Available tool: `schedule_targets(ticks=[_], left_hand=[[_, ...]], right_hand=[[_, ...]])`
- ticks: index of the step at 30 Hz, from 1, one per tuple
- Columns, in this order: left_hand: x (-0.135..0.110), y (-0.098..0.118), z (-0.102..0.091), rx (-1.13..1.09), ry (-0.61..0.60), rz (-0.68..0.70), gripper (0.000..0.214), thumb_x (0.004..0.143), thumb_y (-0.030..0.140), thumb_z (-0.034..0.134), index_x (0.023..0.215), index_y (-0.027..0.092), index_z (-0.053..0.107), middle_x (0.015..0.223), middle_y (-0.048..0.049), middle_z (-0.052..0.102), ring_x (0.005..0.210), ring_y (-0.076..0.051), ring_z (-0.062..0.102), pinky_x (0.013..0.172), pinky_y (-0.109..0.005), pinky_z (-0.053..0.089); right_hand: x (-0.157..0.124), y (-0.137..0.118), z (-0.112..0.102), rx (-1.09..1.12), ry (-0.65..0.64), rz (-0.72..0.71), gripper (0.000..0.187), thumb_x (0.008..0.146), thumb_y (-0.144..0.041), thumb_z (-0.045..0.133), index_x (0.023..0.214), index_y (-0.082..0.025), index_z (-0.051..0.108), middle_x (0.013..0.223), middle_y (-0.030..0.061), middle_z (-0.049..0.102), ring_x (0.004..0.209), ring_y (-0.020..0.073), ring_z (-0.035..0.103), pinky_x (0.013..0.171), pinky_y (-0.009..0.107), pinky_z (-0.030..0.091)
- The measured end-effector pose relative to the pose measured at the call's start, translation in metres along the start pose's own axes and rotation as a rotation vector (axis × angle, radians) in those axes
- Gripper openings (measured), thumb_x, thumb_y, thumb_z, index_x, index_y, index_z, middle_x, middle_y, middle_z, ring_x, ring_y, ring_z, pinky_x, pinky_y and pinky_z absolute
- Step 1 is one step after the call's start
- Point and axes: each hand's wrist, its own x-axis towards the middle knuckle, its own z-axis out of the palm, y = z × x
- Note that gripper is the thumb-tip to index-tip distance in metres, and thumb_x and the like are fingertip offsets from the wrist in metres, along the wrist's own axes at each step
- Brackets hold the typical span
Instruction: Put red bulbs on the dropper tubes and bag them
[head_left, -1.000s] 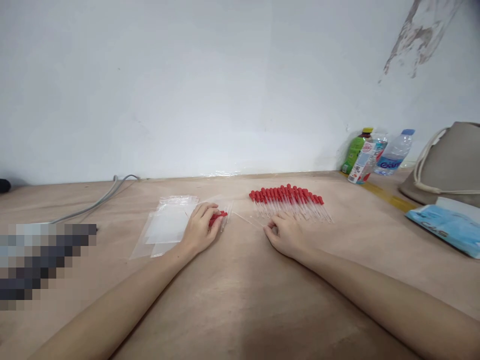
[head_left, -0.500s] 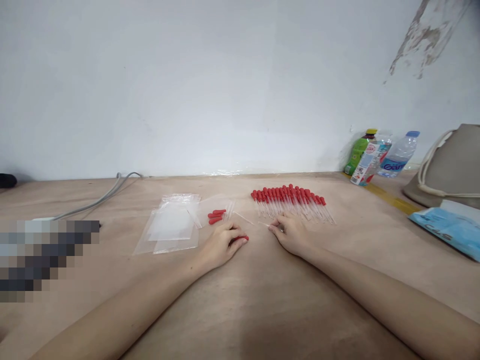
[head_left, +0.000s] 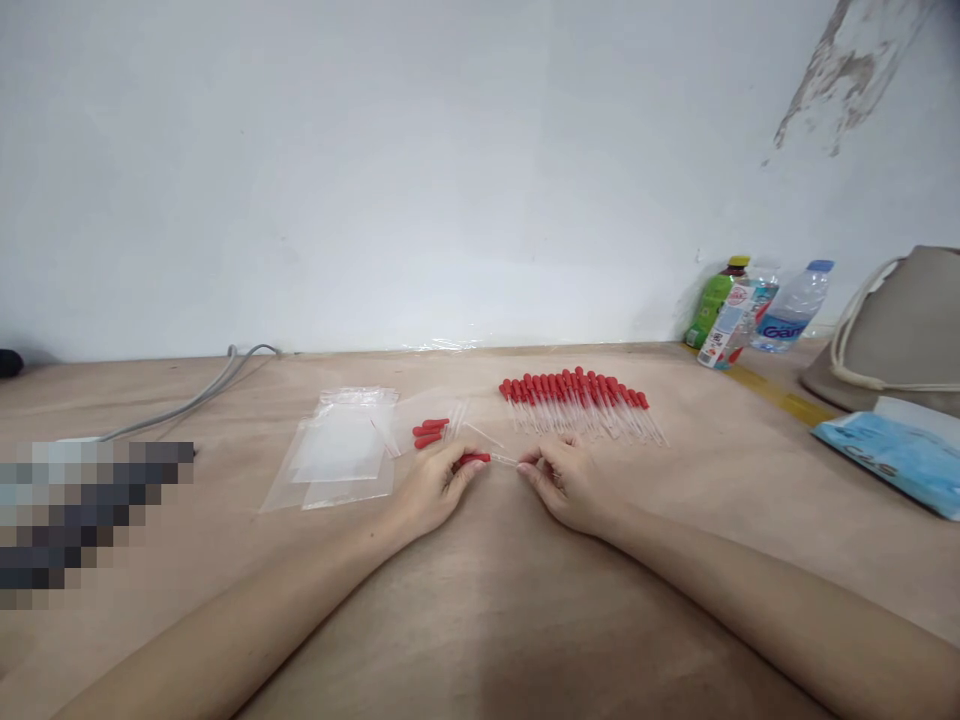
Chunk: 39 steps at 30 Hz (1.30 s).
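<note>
My left hand point(head_left: 433, 483) pinches the red bulb end of a dropper point(head_left: 487, 458) just above the wooden table point(head_left: 487, 600). My right hand point(head_left: 564, 480) pinches the clear glass tube end of the same dropper. The two hands face each other at the table's middle. Behind the right hand lies a row of several assembled droppers with red bulbs point(head_left: 581, 402). Behind the left hand lie a few loose red bulbs point(head_left: 430, 433) and some clear glass tubes point(head_left: 459, 420).
A stack of clear plastic bags point(head_left: 337, 455) lies to the left. A grey cable point(head_left: 195, 398) runs along the back left. Bottles point(head_left: 739, 310), a beige bag point(head_left: 896, 335) and a blue packet point(head_left: 896, 455) stand at the right. A white wall rises behind.
My left hand left the loose bulbs, came to the middle with one red bulb, and now meets the right hand, which lifted a glass tube; bulb and tube are together.
</note>
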Motion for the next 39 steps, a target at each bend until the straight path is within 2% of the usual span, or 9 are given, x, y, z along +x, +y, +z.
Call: schedule_targets(ticks=[6,13,16,20,24,32,39], left_hand=[[0.000,0.001,0.002,-0.074,-0.031,-0.053,0.018,0.084,0.031,0.043,0.089,0.018,0.056,0.077,-0.0010,0.063,0.069,-0.013,0.057,0.063,-0.024,0.045],[-0.003,0.000,0.003,-0.267,-0.076,-0.105,0.016,0.082,0.030,0.046,0.084,0.016,0.054,0.068,0.0011,0.057,0.057,-0.009,0.055,0.056,-0.021,0.046],[-0.006,-0.001,0.005,-0.304,-0.133,-0.120,0.016,0.082,0.029,0.046,0.085,0.016,0.056,0.067,0.0011,0.057,0.060,-0.010,0.055,0.057,-0.021,0.046],[-0.007,-0.003,0.007,-0.339,-0.213,-0.159,0.017,0.082,0.030,0.046,0.085,0.017,0.057,0.066,0.0011,0.057,0.062,-0.010,0.055,0.059,-0.021,0.046],[-0.006,-0.003,0.009,-0.394,-0.216,-0.203,0.019,0.081,0.032,0.048,0.084,0.016,0.057,0.064,0.0010,0.057,0.058,-0.010,0.056,0.056,-0.021,0.047],[-0.005,0.001,0.007,-0.308,-0.198,-0.152,0.022,0.080,0.035,0.049,0.085,0.016,0.059,0.065,0.0005,0.058,0.058,-0.010,0.055,0.056,-0.021,0.046],[-0.005,-0.002,0.007,-0.176,-0.185,-0.064,0.019,0.079,0.032,0.051,0.087,0.017,0.060,0.072,-0.0001,0.061,0.062,-0.010,0.054,0.057,-0.020,0.044]], right_hand=[[0.001,-0.004,-0.003,0.003,-0.006,-0.069,0.013,0.083,-0.026,0.044,0.079,-0.018,0.053,0.059,-0.0029,0.054,0.053,0.0092,0.046,0.070,0.030,0.031],[0.001,-0.004,-0.005,0.059,-0.098,-0.068,0.011,0.083,-0.024,0.046,0.080,-0.019,0.056,0.067,-0.0019,0.058,0.061,0.0101,0.049,0.071,0.028,0.031],[0.002,0.002,-0.004,0.079,-0.142,-0.073,0.012,0.084,-0.024,0.045,0.079,-0.020,0.056,0.070,-0.0024,0.060,0.063,0.0097,0.050,0.073,0.029,0.029],[0.004,0.006,-0.005,0.044,-0.178,-0.088,0.013,0.083,-0.023,0.046,0.080,-0.020,0.058,0.072,-0.0018,0.061,0.062,0.0097,0.050,0.073,0.030,0.027],[0.005,0.002,-0.008,-0.036,-0.144,-0.109,0.013,0.083,-0.021,0.046,0.079,-0.018,0.058,0.074,0.0001,0.061,0.062,0.0098,0.049,0.071,0.029,0.026],[0.002,-0.001,0.001,-0.126,-0.042,-0.150,0.020,0.084,-0.022,0.040,0.076,-0.017,0.057,0.069,0.0014,0.059,0.058,0.0099,0.044,0.066,0.029,0.022],[0.003,-0.006,0.004,-0.195,-0.093,-0.144,0.027,0.086,-0.022,0.034,0.069,-0.015,0.055,0.063,0.0014,0.058,0.055,0.0098,0.042,0.064,0.028,0.020]])
